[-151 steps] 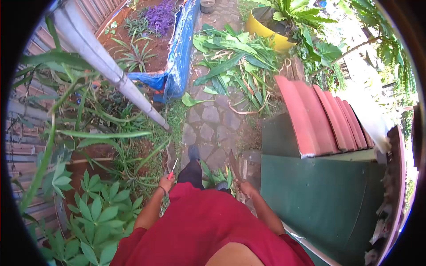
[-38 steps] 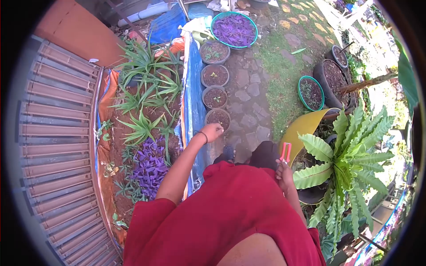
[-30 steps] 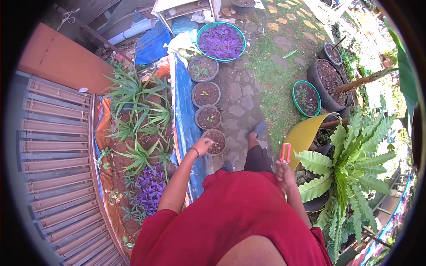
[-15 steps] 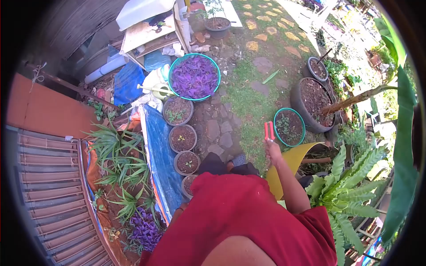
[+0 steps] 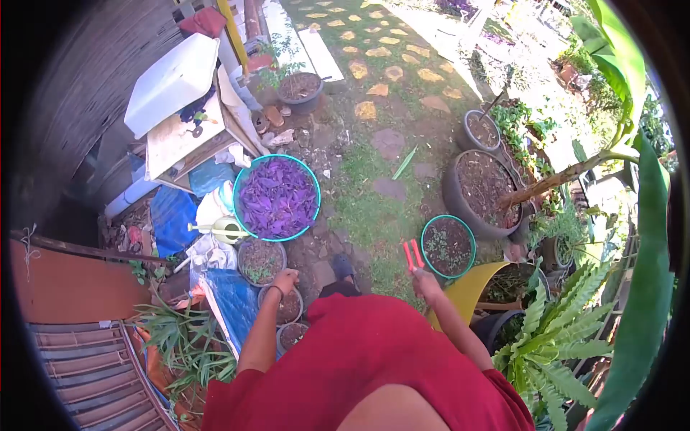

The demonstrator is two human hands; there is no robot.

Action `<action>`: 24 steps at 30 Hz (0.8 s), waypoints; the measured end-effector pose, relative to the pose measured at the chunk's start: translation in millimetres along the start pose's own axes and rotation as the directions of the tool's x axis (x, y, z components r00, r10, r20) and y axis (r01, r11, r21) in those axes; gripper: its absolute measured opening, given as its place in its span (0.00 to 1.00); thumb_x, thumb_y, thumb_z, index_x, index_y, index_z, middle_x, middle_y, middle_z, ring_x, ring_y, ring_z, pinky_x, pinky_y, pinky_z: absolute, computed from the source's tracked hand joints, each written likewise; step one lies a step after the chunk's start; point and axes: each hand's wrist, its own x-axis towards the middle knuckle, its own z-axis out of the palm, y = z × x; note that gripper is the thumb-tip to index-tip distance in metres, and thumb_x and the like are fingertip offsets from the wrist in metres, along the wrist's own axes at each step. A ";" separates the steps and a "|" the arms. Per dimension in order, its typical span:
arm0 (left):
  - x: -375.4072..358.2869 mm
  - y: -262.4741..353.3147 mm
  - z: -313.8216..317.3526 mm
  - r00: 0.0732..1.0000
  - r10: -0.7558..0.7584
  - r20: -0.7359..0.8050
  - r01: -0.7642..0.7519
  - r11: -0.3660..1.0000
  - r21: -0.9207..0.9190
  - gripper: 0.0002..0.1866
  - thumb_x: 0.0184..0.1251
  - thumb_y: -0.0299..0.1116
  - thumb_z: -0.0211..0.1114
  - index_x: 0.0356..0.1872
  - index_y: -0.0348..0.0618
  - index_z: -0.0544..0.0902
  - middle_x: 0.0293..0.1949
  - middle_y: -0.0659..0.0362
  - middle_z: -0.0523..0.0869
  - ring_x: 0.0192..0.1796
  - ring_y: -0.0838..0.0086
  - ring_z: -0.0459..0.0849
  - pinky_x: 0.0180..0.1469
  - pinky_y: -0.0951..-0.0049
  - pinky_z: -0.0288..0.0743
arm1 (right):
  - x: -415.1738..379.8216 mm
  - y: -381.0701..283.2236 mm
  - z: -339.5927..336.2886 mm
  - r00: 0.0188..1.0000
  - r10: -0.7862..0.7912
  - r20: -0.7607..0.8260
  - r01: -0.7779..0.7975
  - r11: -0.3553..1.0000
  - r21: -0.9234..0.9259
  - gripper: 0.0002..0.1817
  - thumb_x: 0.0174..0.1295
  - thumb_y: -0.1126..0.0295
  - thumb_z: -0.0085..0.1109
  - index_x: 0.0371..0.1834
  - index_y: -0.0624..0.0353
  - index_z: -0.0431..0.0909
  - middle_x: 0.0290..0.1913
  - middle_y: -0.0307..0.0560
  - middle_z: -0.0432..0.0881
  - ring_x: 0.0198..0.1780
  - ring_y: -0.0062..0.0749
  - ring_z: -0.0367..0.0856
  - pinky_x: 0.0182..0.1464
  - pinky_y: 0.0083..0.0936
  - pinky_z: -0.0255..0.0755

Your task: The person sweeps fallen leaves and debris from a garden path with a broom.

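My right hand is closed around a pair of red pruning shears, whose two red arms stick out ahead of the fingers, slightly apart. Just to the right of the shears stands a green-rimmed pot with small leafy plants. My left hand, a dark band at its wrist, hangs over a row of grey pots. Its fingers are curled and nothing shows in them. Below it is a soil-filled pot, and beyond it a pot with seedlings.
A green-rimmed tub of purple leaves stands ahead left, beside a pale watering can. A large pot with a leaning trunk is at right, near a yellow sheet and a fern. Stepping stones run through grass.
I have moved forward, so the pots and tub sit nearer. My left hand has come into view over the pots. The shears stay in my right hand.
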 end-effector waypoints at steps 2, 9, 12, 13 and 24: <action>23.5 20.8 5.4 0.992 0.123 -0.021 -0.123 0.992 -0.038 0.16 0.73 0.41 0.57 0.51 0.41 0.85 0.35 0.59 0.88 0.29 0.75 0.82 0.32 0.72 0.78 | 3.6 2.4 -8.7 0.998 0.056 -0.009 -0.055 0.996 0.063 0.18 0.76 0.52 0.46 0.47 0.55 0.77 0.18 0.25 0.56 0.15 0.15 0.51 0.18 0.21 0.46; 84.5 236.0 45.5 0.839 0.455 0.300 -0.529 0.812 0.247 0.21 0.70 0.40 0.63 0.61 0.43 0.78 0.52 0.53 0.82 0.54 0.64 0.82 0.57 0.63 0.76 | 41.7 -82.0 -0.5 0.986 0.089 -0.140 -0.071 0.990 0.126 0.18 0.77 0.53 0.44 0.46 0.55 0.79 0.19 0.25 0.58 0.16 0.14 0.51 0.19 0.18 0.47; 49.7 381.1 62.4 0.634 0.602 0.486 -0.772 0.460 0.439 0.30 0.65 0.40 0.67 0.68 0.48 0.71 0.63 0.49 0.72 0.66 0.55 0.71 0.69 0.56 0.66 | 70.5 -148.4 7.2 0.991 0.079 -0.106 -0.070 0.994 0.087 0.19 0.77 0.52 0.46 0.46 0.55 0.79 0.20 0.26 0.60 0.18 0.15 0.53 0.21 0.17 0.48; 55.4 412.3 73.1 0.564 0.630 0.534 -0.824 0.386 0.415 0.32 0.63 0.40 0.68 0.68 0.50 0.70 0.64 0.49 0.70 0.69 0.54 0.67 0.71 0.54 0.61 | 81.2 -174.6 10.3 0.995 0.061 -0.083 -0.063 0.998 -0.017 0.19 0.76 0.52 0.46 0.47 0.55 0.79 0.20 0.26 0.60 0.18 0.14 0.53 0.22 0.18 0.48; 223.3 625.8 132.7 0.476 0.525 0.705 -0.837 0.024 0.547 0.29 0.53 0.39 0.73 0.58 0.51 0.74 0.53 0.56 0.83 0.59 0.59 0.80 0.65 0.55 0.68 | 232.0 -480.3 -55.0 0.857 0.180 0.482 0.065 0.892 -0.448 0.23 0.76 0.50 0.48 0.49 0.60 0.80 0.21 0.25 0.60 0.21 0.12 0.56 0.22 0.17 0.50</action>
